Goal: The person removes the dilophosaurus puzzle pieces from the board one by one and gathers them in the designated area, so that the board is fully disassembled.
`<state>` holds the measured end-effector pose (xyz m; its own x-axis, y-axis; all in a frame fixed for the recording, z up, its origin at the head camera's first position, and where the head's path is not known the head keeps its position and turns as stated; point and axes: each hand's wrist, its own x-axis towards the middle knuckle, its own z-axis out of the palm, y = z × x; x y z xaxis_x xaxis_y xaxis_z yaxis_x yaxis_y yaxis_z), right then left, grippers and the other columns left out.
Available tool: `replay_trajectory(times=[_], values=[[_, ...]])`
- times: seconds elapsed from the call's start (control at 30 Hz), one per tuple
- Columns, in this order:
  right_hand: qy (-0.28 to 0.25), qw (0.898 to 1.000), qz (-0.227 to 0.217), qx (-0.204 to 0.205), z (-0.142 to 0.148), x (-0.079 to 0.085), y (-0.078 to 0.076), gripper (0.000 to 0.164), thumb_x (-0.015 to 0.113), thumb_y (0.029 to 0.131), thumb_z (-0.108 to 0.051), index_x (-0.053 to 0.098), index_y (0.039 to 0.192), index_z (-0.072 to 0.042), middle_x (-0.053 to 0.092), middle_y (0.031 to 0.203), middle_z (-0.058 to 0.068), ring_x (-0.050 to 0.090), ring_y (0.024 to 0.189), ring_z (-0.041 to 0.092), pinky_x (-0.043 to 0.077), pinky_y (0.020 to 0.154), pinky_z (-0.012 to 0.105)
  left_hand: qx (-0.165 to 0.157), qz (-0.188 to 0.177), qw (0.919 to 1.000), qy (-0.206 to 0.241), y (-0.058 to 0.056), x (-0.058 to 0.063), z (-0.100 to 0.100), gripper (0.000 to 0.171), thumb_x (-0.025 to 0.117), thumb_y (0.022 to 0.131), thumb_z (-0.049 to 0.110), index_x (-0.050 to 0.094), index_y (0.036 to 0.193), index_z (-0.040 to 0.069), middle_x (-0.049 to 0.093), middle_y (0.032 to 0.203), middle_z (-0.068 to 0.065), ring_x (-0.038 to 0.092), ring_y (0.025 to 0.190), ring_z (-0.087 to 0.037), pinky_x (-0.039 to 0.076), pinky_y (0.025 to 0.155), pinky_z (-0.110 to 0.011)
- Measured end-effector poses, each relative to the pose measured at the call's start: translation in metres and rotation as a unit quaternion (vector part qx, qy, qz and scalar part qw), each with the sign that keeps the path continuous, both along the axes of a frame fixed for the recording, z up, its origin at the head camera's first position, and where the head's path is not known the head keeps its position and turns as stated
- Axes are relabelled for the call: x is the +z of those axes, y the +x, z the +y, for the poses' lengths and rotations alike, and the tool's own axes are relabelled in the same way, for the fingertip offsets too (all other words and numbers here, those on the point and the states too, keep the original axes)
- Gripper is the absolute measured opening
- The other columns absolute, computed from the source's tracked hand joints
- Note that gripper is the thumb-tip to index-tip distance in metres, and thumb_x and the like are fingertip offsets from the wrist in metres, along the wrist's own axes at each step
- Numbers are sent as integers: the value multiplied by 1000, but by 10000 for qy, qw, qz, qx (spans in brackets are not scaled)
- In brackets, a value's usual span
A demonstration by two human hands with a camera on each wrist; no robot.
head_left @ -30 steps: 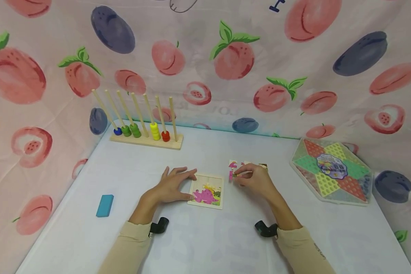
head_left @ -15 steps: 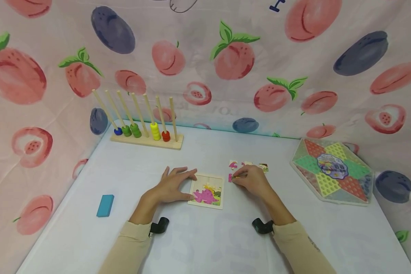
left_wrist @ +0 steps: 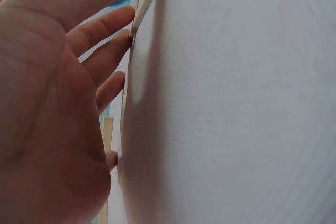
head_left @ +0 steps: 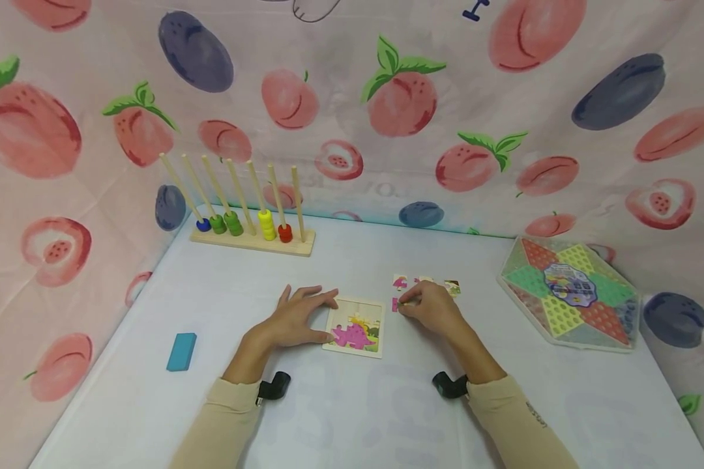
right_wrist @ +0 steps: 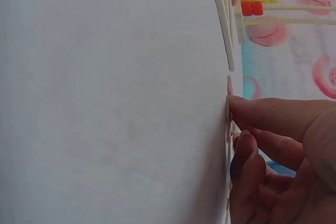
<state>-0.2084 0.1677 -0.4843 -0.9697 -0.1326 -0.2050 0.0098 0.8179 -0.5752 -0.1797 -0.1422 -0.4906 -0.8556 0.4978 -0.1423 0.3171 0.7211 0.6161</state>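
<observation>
A square wooden puzzle tray (head_left: 382, 331) lies on the table in the head view, partly filled with pieces forming a pink dinosaur. My left hand (head_left: 296, 319) rests at its left side, thumb at the lower corner and index finger near the upper one. The left wrist view shows those fingers extended along the tray's edge (left_wrist: 148, 4). To the right of the tray, my right hand (head_left: 434, 309) pinches a small puzzle piece low over the table, mostly covered by the fingers. A pink piece (head_left: 395, 304) shows beside the fingertips. Behind lies another pink piece (head_left: 400, 281).
Another loose piece (head_left: 452, 286) lies beyond the right hand. A wooden bead counting rack (head_left: 252, 242) with upright rods stands at the back left. A blue block (head_left: 181, 352) lies at left, and a hexagonal game box (head_left: 569, 293) at right.
Over the last second my right hand has shifted slightly left and its fingers have drawn closer to the pink piece. The left hand and the tray have stayed in place.
</observation>
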Motion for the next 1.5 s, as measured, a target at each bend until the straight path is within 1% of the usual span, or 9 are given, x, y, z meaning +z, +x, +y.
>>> replay_trajectory(times=[0.23, 0.47, 0.73, 0.9, 1.1, 1.17, 1.27, 1.4, 1.5], values=[[47, 10000, 29, 82, 0, 0, -1, 16, 79, 87, -23, 81, 100, -14, 71, 110, 8, 58, 91, 21, 46, 70, 27, 0, 23, 10000, -25, -2, -1, -1, 72, 82, 84, 33, 52, 148, 21, 61, 146, 3, 29, 156, -31, -4, 124, -73], [22, 9999, 61, 89, 0, 0, 3, 17, 77, 89, -28, 81, 99, -13, 73, 111, 8, 60, 95, 21, 50, 75, 31, 53, -22, 10000, 20, -1, -5, 0, 76, 83, 82, 35, 51, 150, 20, 63, 142, 5, 28, 156, -31, -4, 125, -71], [-11, 10000, 51, 55, 2, 2, 6, 16, 75, 91, -28, 77, 99, -14, 75, 99, 3, 62, 88, 17, 51, 72, 27, 67, -63, 10000, 38, 1, -5, 1, 77, 83, 83, 34, 50, 151, 21, 63, 142, 6, 28, 157, -31, -5, 125, -70], [-202, 9997, 88, -111, 2, 6, 5, 22, 74, 93, -30, 73, 106, -12, 73, 103, 6, 65, 90, 19, 57, 75, 30, 68, -16, 10000, 68, 1, -5, 1, 79, 83, 83, 34, 49, 152, 19, 64, 141, 5, 29, 156, -31, -4, 125, -71], [-251, 9995, 87, -152, -3, 13, 2, 32, 77, 91, -32, 71, 115, -12, 72, 110, 7, 63, 93, 21, 56, 72, 25, 41, -18, 10000, 46, 1, -3, 1, 80, 82, 83, 33, 46, 154, 19, 64, 140, 5, 28, 156, -31, -4, 125, -71], [-351, 9992, 160, 47, -8, 16, 2, 35, 79, 89, -30, 71, 118, -12, 73, 112, 7, 63, 94, 21, 55, 74, 25, 38, -27, 10000, 36, 1, -2, 0, 80, 82, 84, 32, 46, 154, 19, 64, 140, 5, 28, 157, -31, -4, 125, -72], [-559, 9959, 269, 666, -15, 19, 2, 41, 82, 86, -25, 70, 122, -10, 74, 115, 7, 63, 96, 21, 54, 79, 27, 53, -41, 10000, 18, 1, -1, 0, 80, 83, 83, 32, 47, 153, 19, 64, 140, 5, 28, 157, -31, -4, 125, -71], [-688, 9835, 251, 1653, -26, 17, 4, 46, 85, 83, -23, 70, 125, -12, 75, 118, 4, 61, 98, 20, 52, 81, 26, 69, -38, 10000, 1, 0, -1, 1, 78, 83, 83, 33, 49, 151, 20, 63, 142, 5, 29, 156, -31, -3, 125, -72], [-605, 9750, 152, 2134, -35, 12, 7, 46, 86, 83, -25, 72, 125, -16, 74, 122, -1, 61, 104, 18, 52, 86, 28, 71, -23, 10000, -10, -1, -2, 0, 75, 84, 82, 34, 52, 149, 21, 62, 143, 5, 29, 156, -31, -3, 124, -72]])
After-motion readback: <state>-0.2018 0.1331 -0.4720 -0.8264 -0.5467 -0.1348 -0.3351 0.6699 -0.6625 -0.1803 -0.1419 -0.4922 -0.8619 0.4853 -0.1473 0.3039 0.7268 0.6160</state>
